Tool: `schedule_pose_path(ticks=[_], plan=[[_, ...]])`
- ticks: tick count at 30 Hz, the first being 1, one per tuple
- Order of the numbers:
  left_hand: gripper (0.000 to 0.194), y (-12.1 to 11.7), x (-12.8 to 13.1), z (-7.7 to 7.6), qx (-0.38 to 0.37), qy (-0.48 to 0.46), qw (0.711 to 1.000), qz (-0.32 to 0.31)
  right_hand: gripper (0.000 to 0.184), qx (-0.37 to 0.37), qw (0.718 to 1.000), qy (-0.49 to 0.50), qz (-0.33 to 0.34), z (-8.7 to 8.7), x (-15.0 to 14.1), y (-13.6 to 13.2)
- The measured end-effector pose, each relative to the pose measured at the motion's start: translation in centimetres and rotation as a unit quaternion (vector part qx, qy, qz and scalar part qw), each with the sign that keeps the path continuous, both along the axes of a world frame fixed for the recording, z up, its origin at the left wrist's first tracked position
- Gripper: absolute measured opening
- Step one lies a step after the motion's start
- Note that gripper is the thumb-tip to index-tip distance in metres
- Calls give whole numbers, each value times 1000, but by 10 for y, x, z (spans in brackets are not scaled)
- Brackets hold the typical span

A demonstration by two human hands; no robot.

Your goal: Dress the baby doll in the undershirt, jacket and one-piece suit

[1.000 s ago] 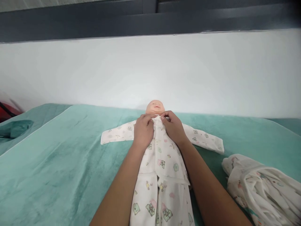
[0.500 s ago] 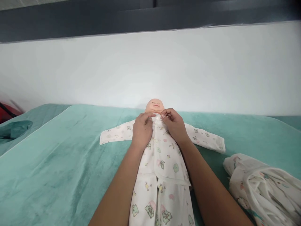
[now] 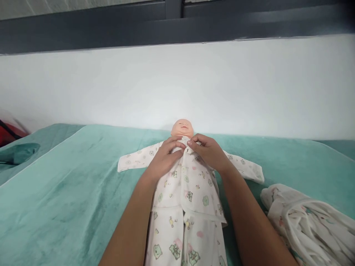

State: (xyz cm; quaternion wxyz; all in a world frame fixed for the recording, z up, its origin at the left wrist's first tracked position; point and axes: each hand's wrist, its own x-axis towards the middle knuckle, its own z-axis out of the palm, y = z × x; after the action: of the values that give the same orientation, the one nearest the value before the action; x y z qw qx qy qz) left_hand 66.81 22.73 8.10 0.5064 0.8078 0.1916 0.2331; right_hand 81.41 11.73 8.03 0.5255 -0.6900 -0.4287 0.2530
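Note:
A baby doll (image 3: 182,128) lies on its back on a teal towel (image 3: 69,184), head towards the wall. It wears a white printed romper (image 3: 191,192) with the sleeves spread out to both sides. My left hand (image 3: 165,157) and my right hand (image 3: 208,151) meet at the top of the chest, just below the doll's chin. The fingertips of both hands pinch the two front edges of the romper together at the neckline. What lies between the fingertips is too small to make out.
A crumpled white printed cloth (image 3: 307,221) lies on the towel at the right. A dark teal cloth (image 3: 16,152) sits at the far left, with something red (image 3: 8,133) behind it. A white wall runs behind the bed.
Both hands have shifted slightly lower on the doll's chest and the fingers have stretched out more towards the neckline. The camera has tilted a little.

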Motion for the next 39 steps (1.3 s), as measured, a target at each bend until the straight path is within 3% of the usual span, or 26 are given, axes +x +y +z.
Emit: schedule_pose_path(ticks=[3, 8, 10, 13, 17, 21, 25, 33, 39], plan=[[12, 1, -4, 0, 9, 12, 1000, -25, 31, 20, 1000, -2, 2, 1, -3, 0], [14, -2, -3, -2, -1, -5, 1000, 1, 35, 53, 999, -3, 3, 2, -6, 2], [16, -4, -3, -1, -8, -13, 1000, 11, 40, 43, 998, -52, 5, 7, -8, 0], [10, -4, -4, -1, 8, -8, 1000, 6, 48, -17, 985, -157, 63, 20, -12, -9], [13, -1, -7, 1, 33, 4, 999, -9, 42, -105, 961, -182, 179, 37, -19, -24], [15, 4, -18, 7, 54, 55, 992, -104, 24, -138, 954, -161, 214, 42, -17, -30], [10, 6, -30, 10, 49, 75, 979, -183, 21, -131, 960, -142, 201, 41, -11, -30], [8, -6, -35, -12, 20, 18, 995, -97, 16, -105, 964, -164, 179, 33, -11, -27], [18, -16, -33, -15, 0, -8, 999, -51, 32, -55, 960, -101, 254, 36, -12, -28]])
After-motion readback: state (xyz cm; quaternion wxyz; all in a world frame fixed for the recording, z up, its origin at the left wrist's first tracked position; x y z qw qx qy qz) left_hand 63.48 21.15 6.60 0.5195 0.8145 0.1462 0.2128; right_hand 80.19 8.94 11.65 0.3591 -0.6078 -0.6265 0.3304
